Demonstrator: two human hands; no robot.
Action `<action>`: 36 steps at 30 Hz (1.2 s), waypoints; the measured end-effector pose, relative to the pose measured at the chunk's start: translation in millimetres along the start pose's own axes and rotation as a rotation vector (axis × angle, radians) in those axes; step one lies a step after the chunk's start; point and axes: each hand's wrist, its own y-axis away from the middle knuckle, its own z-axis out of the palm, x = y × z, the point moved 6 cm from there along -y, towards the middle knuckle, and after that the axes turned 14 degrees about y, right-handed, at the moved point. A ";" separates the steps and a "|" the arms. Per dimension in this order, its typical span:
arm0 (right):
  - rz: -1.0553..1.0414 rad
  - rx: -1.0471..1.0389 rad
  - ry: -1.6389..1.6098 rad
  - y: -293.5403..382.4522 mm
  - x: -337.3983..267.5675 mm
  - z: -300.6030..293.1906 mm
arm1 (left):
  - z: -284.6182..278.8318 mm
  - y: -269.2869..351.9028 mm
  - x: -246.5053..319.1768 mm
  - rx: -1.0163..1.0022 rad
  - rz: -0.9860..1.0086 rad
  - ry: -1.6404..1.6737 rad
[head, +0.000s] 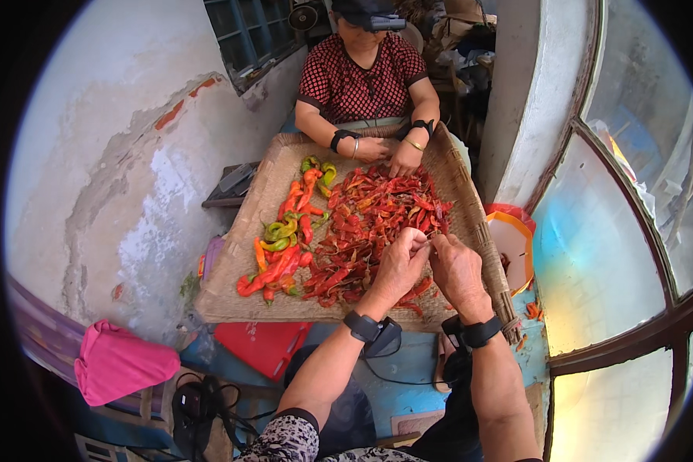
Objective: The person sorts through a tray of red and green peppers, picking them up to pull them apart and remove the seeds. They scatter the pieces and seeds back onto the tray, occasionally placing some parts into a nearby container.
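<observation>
My left hand (403,263) and my right hand (455,268) meet fingertip to fingertip over the near right part of a woven tray (329,312). Both have their fingers drawn together in a pinch. Anything between them is too small and too covered to make out. Below and beyond my hands spreads a heap of dried red chili peppers (361,222), wrinkled and dark red. Along the tray's left side lie fresher, plump red peppers (274,271), with green peppers (280,231) among them.
Across the tray sits a person (364,75), both hands (407,157) at the heap's far edge. An orange-rimmed container (511,248) stands right of the tray, near a framed glass panel (600,248). A red flat object (263,346) lies under the near edge; pink cloth (124,364) hangs left.
</observation>
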 end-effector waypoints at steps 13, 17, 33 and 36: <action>0.471 0.250 0.054 7.6 88.5 -46.1 | 13.4 20.4 -34.6 -0.314 0.099 -0.936; 0.313 0.066 -0.009 4.4 68.0 -28.3 | 18.0 20.5 -35.3 -0.342 0.123 -0.929; 0.024 -0.208 -0.117 3.1 8.8 14.6 | -10.8 14.2 4.1 -0.175 0.165 -0.795; -0.033 -0.170 -0.230 0.9 -6.1 12.2 | -34.7 9.2 10.4 0.069 0.122 -0.197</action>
